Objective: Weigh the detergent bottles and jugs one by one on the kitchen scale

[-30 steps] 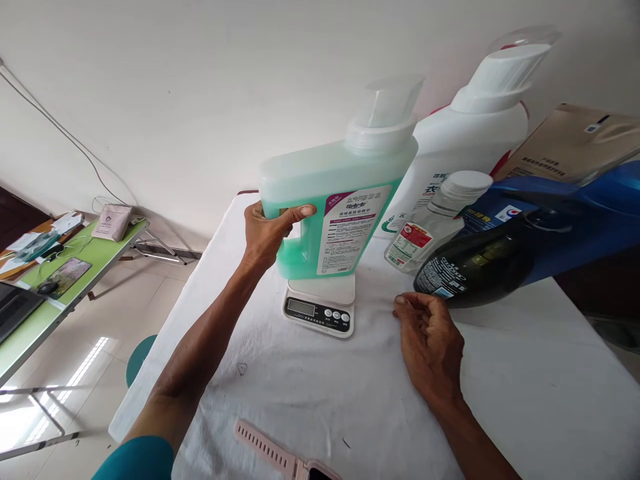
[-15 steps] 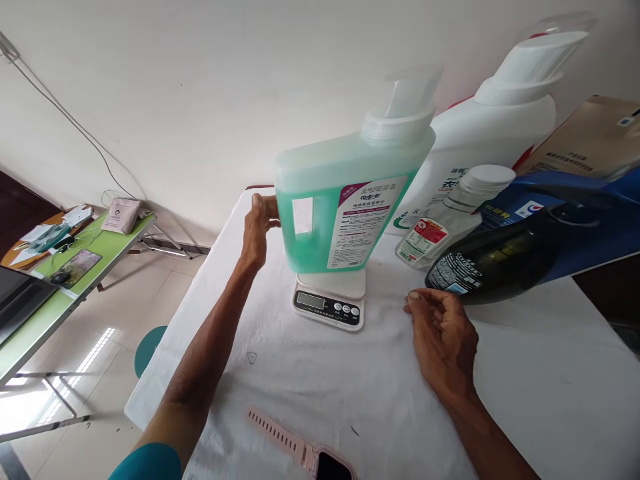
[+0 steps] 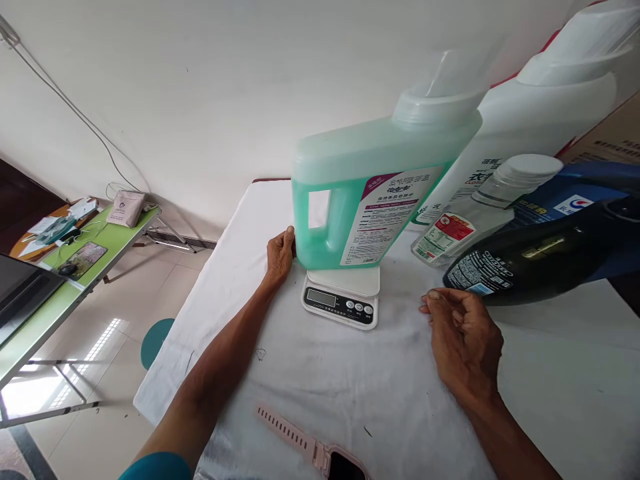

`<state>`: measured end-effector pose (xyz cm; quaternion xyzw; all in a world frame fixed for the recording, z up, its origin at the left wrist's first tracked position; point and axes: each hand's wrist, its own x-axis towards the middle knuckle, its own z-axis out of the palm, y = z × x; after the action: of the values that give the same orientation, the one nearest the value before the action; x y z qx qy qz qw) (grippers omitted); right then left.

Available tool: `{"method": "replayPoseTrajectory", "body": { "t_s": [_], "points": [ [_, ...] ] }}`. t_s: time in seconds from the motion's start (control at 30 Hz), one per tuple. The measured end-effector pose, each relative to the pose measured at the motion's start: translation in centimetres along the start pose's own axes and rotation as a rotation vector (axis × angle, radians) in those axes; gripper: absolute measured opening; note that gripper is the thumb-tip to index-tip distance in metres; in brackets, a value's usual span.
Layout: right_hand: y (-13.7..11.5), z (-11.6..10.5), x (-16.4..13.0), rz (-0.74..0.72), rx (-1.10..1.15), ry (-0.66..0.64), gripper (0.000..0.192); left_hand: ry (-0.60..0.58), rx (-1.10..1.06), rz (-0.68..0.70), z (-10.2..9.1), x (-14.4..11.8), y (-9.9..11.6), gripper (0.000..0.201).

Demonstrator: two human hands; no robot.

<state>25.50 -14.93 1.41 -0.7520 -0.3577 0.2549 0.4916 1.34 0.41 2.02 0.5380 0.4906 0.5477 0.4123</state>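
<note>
1. The jug [image 3: 373, 190], full of green liquid and topped with a clear cap, stands on the scale [image 3: 343, 297] near the far end of the tabletop [image 3: 310, 393]. It leans in the picture, though that may be the lens.
2. Your left hand [image 3: 280, 255] is off the handle. It lies open and relaxed on the cloth, fingertips just touching the jug's lower left corner, gripping nothing.
3. Your right hand [image 3: 465, 340] rests on the cloth to the right of the scale, fingers loosely curled and empty, just short of the dark bottle [image 3: 515, 267].
4. By the look of it, the step in hand is weighing: the jug is set down and you are letting go.
5. The next move likely calls for taking the left fingertips fully clear, so nothing adds to the load, then reading the display. From here I cannot make out any digits on it.
6. Behind and to the right, close together, are a white jug [image 3: 540, 127], a clear bottle [image 3: 480, 213] and the dark bottle, both bottles lying over.
7. A pink watch [image 3: 315, 450] lies at the near edge.
8. The tabletop is covered in white cloth, slightly creased, against a plain white wall.
9. To the left, across a tiled floor, is a green table [image 3: 60, 280] with small items on it.
</note>
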Motion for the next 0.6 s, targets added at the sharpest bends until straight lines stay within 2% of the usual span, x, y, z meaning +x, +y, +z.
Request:
{"method": "replayPoseTrajectory", "body": {
  "t_s": [0.6],
  "points": [
    [0.06, 0.07, 0.16, 0.011, -0.003, 0.002, 0.040, 0.034, -0.015, -0.039, -0.01, 0.23, 0.13, 0.075]
  ]
}}
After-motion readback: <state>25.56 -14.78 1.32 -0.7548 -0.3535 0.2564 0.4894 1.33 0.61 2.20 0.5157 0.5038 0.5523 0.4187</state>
